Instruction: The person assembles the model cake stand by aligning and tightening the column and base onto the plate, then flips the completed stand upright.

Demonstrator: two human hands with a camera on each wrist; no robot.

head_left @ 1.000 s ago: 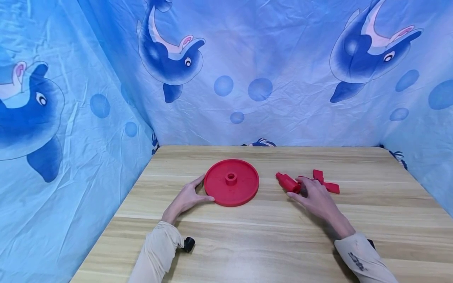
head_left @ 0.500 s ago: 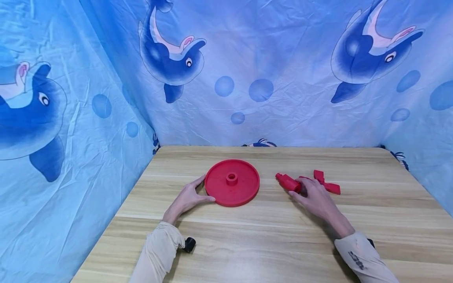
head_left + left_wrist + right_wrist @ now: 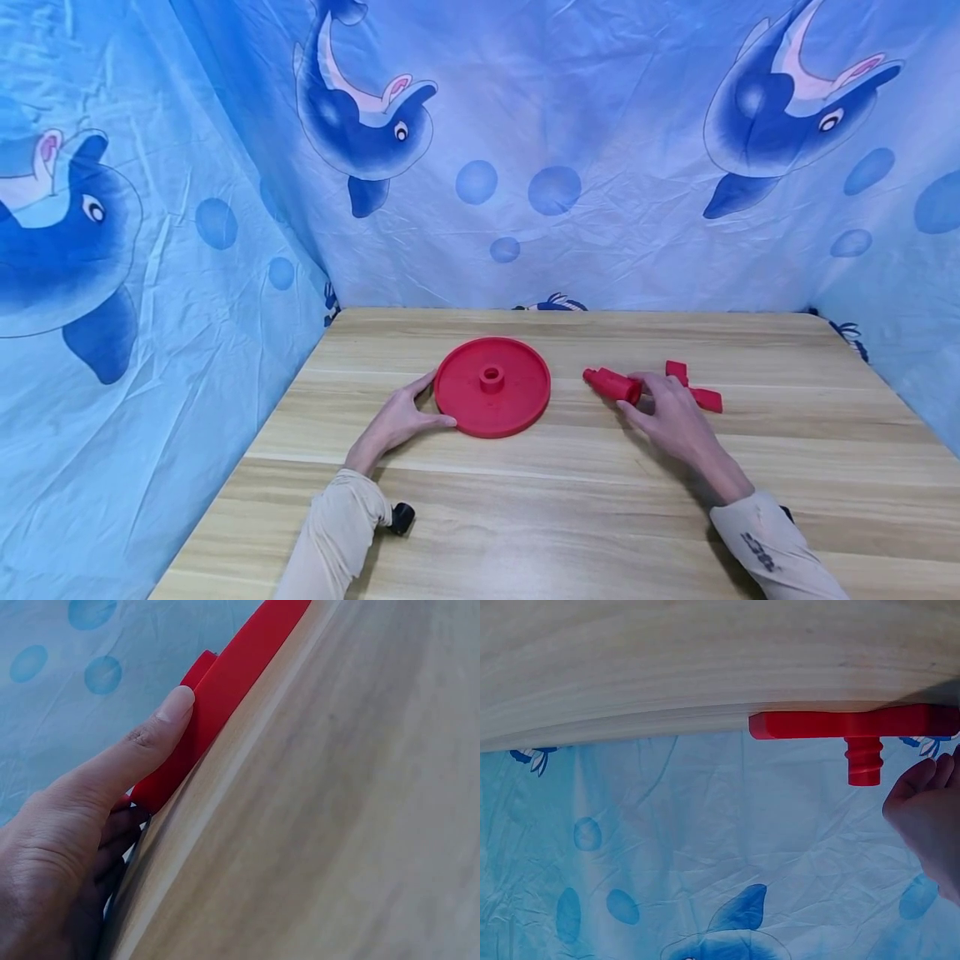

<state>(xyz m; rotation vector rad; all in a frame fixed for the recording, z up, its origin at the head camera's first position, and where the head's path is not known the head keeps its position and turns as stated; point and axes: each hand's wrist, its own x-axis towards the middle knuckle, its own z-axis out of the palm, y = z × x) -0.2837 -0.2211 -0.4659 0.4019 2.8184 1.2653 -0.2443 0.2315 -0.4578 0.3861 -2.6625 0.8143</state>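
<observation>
A round red disc with a raised rim and a hollow hub [image 3: 517,404] lies flat on the table. My left hand [image 3: 397,423] holds it by the left side of its rim; the thumb presses the rim's side in the left wrist view. To the right of the disc, my right hand [image 3: 672,417] grips the wide end of a red stepped cylinder [image 3: 615,386], whose narrow tip points left. Behind that hand lies a red cross-shaped base [image 3: 707,400], partly covered. In the right wrist view a threaded stub [image 3: 864,761] stands on that base.
The wood-grain table [image 3: 510,517] ends at a blue dolphin-print curtain [image 3: 615,250] at the back, with more curtain on both sides. A small black device [image 3: 402,518] sits at the left sleeve cuff.
The red cylinder has turned slightly, so it lies more level across the view. My right hand has shifted slightly right with it. The left hand and the disc stay in place.
</observation>
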